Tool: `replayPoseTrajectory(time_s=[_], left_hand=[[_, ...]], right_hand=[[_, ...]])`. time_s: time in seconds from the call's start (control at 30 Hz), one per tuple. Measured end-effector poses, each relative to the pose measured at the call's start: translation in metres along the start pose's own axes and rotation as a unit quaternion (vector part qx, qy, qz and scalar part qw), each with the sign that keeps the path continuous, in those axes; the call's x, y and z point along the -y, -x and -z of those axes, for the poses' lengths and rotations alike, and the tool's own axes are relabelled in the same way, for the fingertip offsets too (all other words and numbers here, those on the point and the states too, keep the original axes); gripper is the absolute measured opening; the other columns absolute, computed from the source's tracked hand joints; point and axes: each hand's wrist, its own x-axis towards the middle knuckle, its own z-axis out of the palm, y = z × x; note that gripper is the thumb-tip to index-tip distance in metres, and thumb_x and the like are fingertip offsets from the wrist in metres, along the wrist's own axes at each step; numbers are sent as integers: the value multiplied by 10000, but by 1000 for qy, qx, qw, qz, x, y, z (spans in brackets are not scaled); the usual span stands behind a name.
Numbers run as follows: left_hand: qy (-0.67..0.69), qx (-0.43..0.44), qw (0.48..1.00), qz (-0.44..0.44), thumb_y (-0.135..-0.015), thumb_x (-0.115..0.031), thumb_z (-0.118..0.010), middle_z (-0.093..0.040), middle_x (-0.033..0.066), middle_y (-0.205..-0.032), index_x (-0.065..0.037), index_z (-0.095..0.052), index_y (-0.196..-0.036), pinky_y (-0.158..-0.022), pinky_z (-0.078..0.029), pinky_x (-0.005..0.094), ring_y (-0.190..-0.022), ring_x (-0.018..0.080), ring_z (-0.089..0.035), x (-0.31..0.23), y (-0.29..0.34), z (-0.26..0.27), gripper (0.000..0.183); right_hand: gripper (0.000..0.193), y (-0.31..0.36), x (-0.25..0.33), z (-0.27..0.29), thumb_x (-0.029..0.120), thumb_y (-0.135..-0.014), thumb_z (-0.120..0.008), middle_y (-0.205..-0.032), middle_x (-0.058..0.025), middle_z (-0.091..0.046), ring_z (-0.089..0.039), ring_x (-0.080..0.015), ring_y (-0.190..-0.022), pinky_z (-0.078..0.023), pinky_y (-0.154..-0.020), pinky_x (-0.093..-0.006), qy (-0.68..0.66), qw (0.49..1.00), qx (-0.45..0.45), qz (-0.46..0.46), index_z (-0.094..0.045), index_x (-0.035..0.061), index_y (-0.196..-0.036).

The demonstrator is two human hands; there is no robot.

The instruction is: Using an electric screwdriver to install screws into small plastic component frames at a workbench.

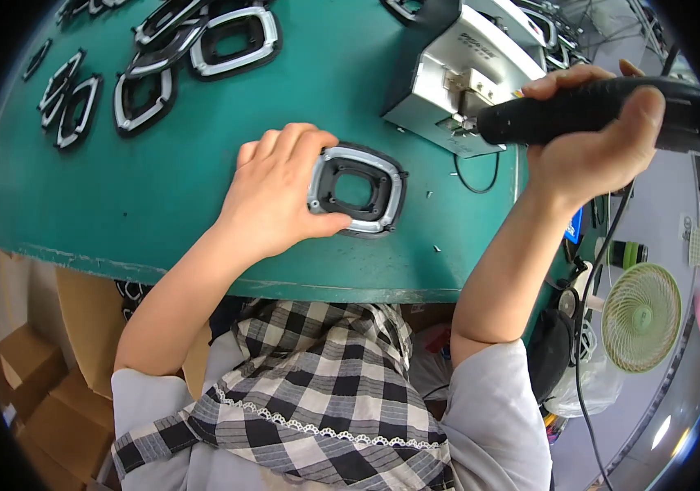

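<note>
Landmark for all positions: the silver metal box [448,92] on the green bench [186,192]. To its left and nearer to me lies a rounded black-and-silver frame [377,195] with an open centre. My left hand [272,196] grips this frame by its left side, fingers over the upper corner, thumb at the lower edge. My right hand [595,159], just right of the box, is closed around a black handheld tool [546,114], its tip at the fitting on the box's front; I cannot tell whether they touch. A thin black cable [475,191] loops out just below the box. Well to the box's left, several similar frames [235,63] lie grouped, some overlapping. A green fan [642,317] stands beyond the bench, right of the box and nearer to me.
</note>
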Motion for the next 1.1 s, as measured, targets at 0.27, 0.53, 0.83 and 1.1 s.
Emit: replayPoseTrajectory(time_s=[0.27, 0.53, 0.83, 1.1], left_hand=[[-15, -22, 1000, -15, -573, -337, -814, -482, 97, -1215, -67, -460, -1234, -953, -341, 402, -1115, 283, -468, 1, 0, -7, 798], [-49, -46, 998, -20, -608, -405, -805, -504, 65, -1153, -85, -478, -1205, -933, -366, 376, -1096, 241, -491, 0, 1, -11, 752], [99, -55, 994, -9, -582, -382, -815, -509, 72, -1121, -66, -466, -1145, -906, -368, 381, -1092, 243, -484, 12, -1, -21, 734], [130, 5, 990, 53, -573, -154, -824, -484, 140, -1187, -38, -450, -1089, -965, -399, 392, -1121, 310, -501, 10, 17, 19, 648]], right_hand=[[681, 63, 32, -53, 607, -885, -412, -649, -144, -548, -548, -247, -466, -470, -435, -346, -130, 975, 83, -160, -360, -20, -1147], [742, 88, 20, -68, 609, -849, -500, -640, -138, -560, -553, -192, -446, -461, -443, -265, -82, 987, 129, -57, -365, -73, -1107], [788, 92, 23, -71, 674, -843, -460, -608, -102, -589, -560, -162, -468, -440, -450, -252, -73, 980, 179, -37, -400, -78, -1069], [613, 62, 11, -48, 613, -890, -389, -702, -150, -598, -572, -250, -511, -466, -475, -361, -342, 920, 59, -183, -508, 50, -1101]])
